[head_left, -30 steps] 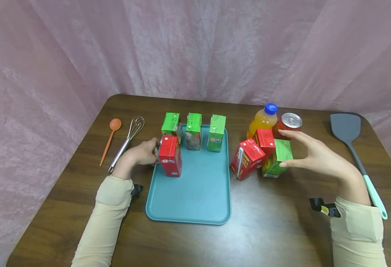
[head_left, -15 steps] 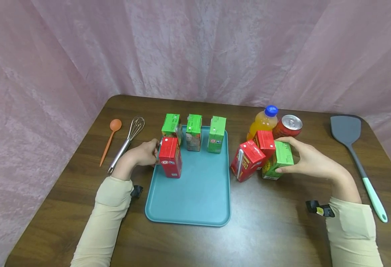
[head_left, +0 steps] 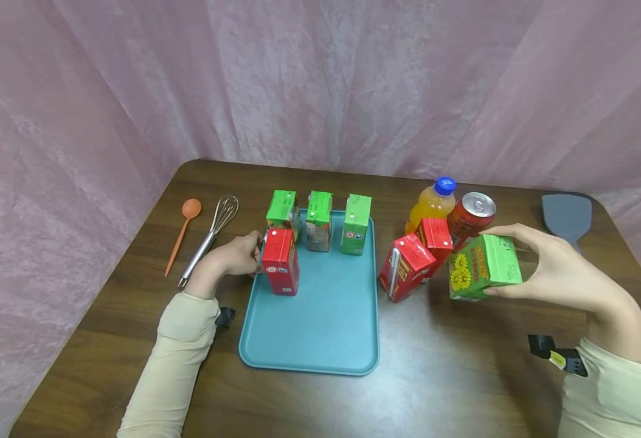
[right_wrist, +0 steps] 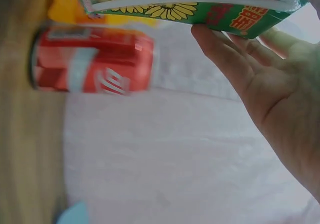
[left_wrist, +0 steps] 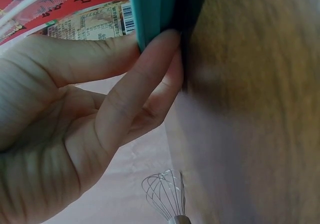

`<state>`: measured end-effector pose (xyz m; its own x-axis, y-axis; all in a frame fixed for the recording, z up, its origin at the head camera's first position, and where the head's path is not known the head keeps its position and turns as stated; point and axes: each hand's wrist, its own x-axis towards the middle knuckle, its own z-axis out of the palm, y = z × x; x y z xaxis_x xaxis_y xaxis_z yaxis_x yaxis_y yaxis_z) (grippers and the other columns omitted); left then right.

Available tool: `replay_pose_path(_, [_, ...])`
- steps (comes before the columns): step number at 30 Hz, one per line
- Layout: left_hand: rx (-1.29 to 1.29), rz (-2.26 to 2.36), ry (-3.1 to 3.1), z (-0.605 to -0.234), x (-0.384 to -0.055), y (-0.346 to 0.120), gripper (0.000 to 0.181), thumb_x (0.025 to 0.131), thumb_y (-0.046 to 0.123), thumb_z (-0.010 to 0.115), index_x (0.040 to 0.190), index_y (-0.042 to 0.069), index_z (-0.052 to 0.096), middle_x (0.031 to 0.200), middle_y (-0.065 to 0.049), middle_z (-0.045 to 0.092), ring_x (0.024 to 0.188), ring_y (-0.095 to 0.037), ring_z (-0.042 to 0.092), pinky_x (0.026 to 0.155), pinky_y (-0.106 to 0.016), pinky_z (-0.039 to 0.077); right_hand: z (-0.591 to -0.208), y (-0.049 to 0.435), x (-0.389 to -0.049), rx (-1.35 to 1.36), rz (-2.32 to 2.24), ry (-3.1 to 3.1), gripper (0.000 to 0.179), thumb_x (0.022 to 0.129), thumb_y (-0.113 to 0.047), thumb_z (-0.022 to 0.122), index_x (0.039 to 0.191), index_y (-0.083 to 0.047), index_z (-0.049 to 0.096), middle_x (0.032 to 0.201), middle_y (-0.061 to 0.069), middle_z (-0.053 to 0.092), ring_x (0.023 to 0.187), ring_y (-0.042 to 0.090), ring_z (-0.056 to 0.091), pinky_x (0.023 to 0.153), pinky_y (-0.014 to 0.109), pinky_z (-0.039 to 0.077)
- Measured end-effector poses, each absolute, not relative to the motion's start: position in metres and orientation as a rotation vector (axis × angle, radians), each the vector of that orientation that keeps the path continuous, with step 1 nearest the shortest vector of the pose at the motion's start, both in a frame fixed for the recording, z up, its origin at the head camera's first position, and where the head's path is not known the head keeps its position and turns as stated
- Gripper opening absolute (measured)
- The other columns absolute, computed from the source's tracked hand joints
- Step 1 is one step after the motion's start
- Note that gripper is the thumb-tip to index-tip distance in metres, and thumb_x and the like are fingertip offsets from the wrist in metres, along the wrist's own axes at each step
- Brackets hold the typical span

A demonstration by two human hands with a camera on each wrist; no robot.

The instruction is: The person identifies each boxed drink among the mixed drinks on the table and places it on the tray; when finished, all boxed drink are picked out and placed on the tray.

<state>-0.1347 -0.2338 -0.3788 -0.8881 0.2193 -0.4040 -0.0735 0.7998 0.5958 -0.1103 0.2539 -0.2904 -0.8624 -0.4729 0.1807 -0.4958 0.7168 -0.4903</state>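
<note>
My right hand [head_left: 561, 271] grips a green juice box [head_left: 485, 267] with yellow flowers, thumb on the near side and fingers on the far side. In the right wrist view the drink carton [right_wrist: 200, 6] shows a white straw on its side. At the tray's left rim, my left hand [head_left: 235, 252] pinches the edge of the blue-green tray [left_wrist: 152, 13] between thumb and fingers. A red juice box [head_left: 280, 261] stands on the tray beside that hand. Behind it are three green cartons, one of them the right-hand green carton [head_left: 356, 224].
Two red cartons, the nearer being the red carton [head_left: 406, 267], stand right of the tray, before an orange drink bottle [head_left: 431, 205] and a red can [head_left: 471, 218]. A whisk [head_left: 209, 237] and orange spoon [head_left: 182, 234] lie left; a grey spatula [head_left: 567, 216] lies far right.
My right hand closed round the green juice box beside the red cartons and moved it to the right, away from them. The left hand stays at the tray's rim.
</note>
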Motion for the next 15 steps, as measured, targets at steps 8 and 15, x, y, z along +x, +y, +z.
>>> replay_pose_path(8, [0.132, 0.853, 2.535, -0.379, -0.134, -0.234, 0.048, 0.079, -0.005, 0.061, 0.12, -0.008, 0.037, 0.08, -0.012, 0.05, 0.069, -0.02, 0.053, 0.062, -0.03, 0.049, -0.262, 0.268, -0.087, 0.872, 0.901, -2.595, 0.102, 0.029, 0.009, 0.09, 0.125, -0.002, 0.056, 0.111, -0.016, 0.059, 0.087, -0.006, 0.053, 0.076, 0.005, 0.037])
replay_pose_path(15, [0.124, 0.857, 2.533, -0.379, -0.134, -0.234, 0.045, 0.078, -0.007, 0.059, 0.118, -0.007, 0.038, 0.078, -0.011, 0.049, 0.067, -0.02, 0.052, 0.06, -0.03, 0.048, -0.254, 0.284, -0.069, 0.916, 0.877, -2.445, 0.118, 0.016, 0.003, 0.091, 0.127, 0.009, 0.051, 0.116, -0.001, 0.061, 0.1, -0.004, 0.055, 0.086, 0.007, 0.037])
